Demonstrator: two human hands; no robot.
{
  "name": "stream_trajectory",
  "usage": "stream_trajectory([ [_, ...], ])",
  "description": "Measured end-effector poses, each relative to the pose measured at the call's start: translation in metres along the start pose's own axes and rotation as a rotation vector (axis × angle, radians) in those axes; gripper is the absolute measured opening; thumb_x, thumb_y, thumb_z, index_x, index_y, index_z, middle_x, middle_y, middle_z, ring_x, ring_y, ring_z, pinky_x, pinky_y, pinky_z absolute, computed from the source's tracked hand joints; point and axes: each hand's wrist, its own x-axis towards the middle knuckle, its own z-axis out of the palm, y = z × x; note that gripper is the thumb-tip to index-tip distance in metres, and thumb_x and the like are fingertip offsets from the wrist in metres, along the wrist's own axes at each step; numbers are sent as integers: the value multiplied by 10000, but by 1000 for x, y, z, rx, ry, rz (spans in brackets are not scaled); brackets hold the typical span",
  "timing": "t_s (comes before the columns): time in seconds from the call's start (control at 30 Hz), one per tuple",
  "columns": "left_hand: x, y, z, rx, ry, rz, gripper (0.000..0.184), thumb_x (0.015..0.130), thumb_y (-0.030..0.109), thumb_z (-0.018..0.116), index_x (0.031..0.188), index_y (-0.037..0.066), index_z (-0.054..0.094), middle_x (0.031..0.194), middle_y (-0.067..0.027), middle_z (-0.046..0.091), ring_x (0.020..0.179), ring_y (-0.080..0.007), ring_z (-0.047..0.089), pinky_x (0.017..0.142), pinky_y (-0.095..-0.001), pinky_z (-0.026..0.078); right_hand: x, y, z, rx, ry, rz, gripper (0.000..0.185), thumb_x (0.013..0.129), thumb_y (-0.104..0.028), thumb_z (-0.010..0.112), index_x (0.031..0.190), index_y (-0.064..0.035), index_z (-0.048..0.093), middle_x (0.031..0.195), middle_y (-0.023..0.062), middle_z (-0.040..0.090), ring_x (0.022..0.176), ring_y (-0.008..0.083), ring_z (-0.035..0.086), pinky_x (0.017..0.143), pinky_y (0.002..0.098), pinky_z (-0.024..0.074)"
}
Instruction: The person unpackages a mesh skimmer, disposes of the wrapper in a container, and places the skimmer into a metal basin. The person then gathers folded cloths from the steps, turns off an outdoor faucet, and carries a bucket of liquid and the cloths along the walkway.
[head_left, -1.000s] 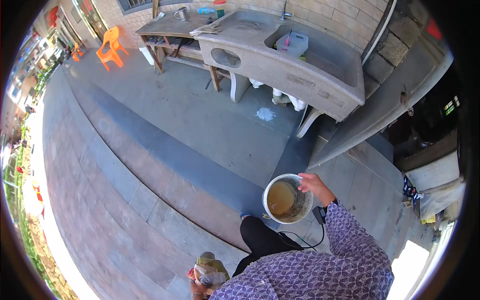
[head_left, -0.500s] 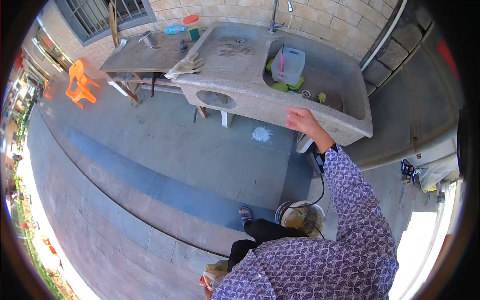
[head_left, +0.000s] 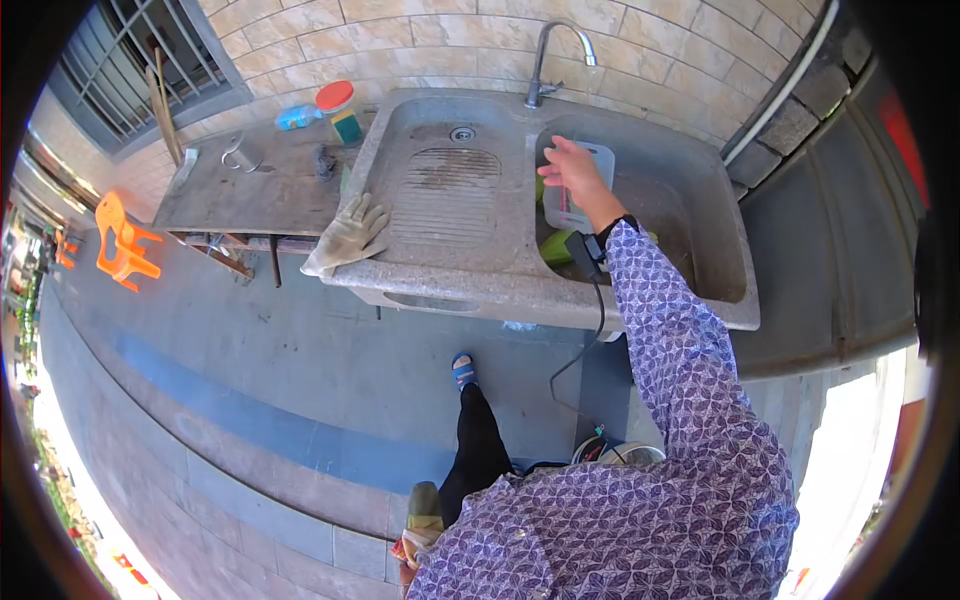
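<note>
My right hand (head_left: 577,172) reaches over the right basin of the stone sink (head_left: 450,275), fingers apart and holding nothing. Below and beside it is a translucent plastic container (head_left: 603,160) with something pink in it. A green item (head_left: 556,248) lies in the basin near my wrist. The faucet (head_left: 540,75) rises behind the hand. Low in the view, my left hand (head_left: 408,574) is mostly hidden by my sleeve, around a bundle of cloth-like items (head_left: 424,530) with a greenish top part.
Gloves (head_left: 350,235) lie on the sink's left front corner. The wooden table (head_left: 255,195) bears a metal mug (head_left: 241,153), a blue bottle (head_left: 298,117) and a red-lidded jar (head_left: 340,112). A bucket (head_left: 635,454) stands by my legs; an orange chair (head_left: 124,240) is left.
The bucket was lifted by my right hand, then set on the floor and let go. My right hand has moved forward over the basin, and the sink is now closer.
</note>
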Motion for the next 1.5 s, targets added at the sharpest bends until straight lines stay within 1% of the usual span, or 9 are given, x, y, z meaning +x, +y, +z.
stream_trajectory([
  [0.13,42,54,-57,22,-34,-48,1034,377,370,866,1161,-73,356,1107,-226,539,1053,-341,520,870,-368,435,107,20,14,275,254,74,583,803,-129,555,1307,4,293,1014,118,543,761,213,581,622,348,507],
  [0.33,56,187,-161,42,-69,-131,1047,371,350,874,1188,-38,348,1119,-218,536,1052,-343,519,872,-375,435,232,39,-2,153,551,60,242,805,-169,562,977,-7,508,843,79,538,712,193,579,600,314,495],
  [0.63,99,239,-193,-3,135,30,1012,428,347,855,1214,-1,321,1014,-226,582,966,-377,556,812,-418,458,305,51,-20,88,786,-208,182,833,-148,487,732,-6,537,644,41,532,530,129,500,473,260,411],
  [0.83,83,256,-201,-4,127,-20,931,496,309,822,1238,31,333,1030,-231,577,972,-391,548,812,-428,449,400,94,-99,-738,735,-135,309,831,-251,460,745,10,601,661,95,584,553,198,539,508,312,421],
  [1.03,61,248,-178,35,83,-56,963,466,306,839,1243,44,334,1043,-226,576,1002,-381,537,847,-416,441,258,19,27,-208,673,144,219,827,-219,517,915,-42,611,763,47,589,694,129,559,567,271,424],
  [1.13,50,241,-163,110,38,-71,958,444,283,848,1222,36,348,1031,-220,583,982,-388,545,834,-419,449,217,70,47,-260,389,-253,159,773,-175,576,794,-25,624,595,12,540,545,101,497,486,260,381],
  [1.2,38,237,-154,104,35,-28,960,438,280,849,1215,22,349,1022,-219,586,979,-387,546,830,-420,448,136,43,89,-232,89,-119,153,782,-138,561,846,-22,638,634,3,575,589,84,519,548,235,407],
  [1.33,41,202,-128,128,69,40,884,424,272,847,1143,16,401,1010,-220,584,969,-402,541,809,-426,446,28,36,76,-263,-211,-56,165,821,-141,572,889,5,612,717,14,591,632,79,539,592,225,434],
  [1.5,38,171,-110,207,95,114,846,411,280,850,1093,14,426,1005,-214,583,975,-401,537,811,-428,440,-101,33,-17,-180,-17,-29,151,845,-111,555,926,10,597,746,8,582,646,73,541,599,211,442],
])
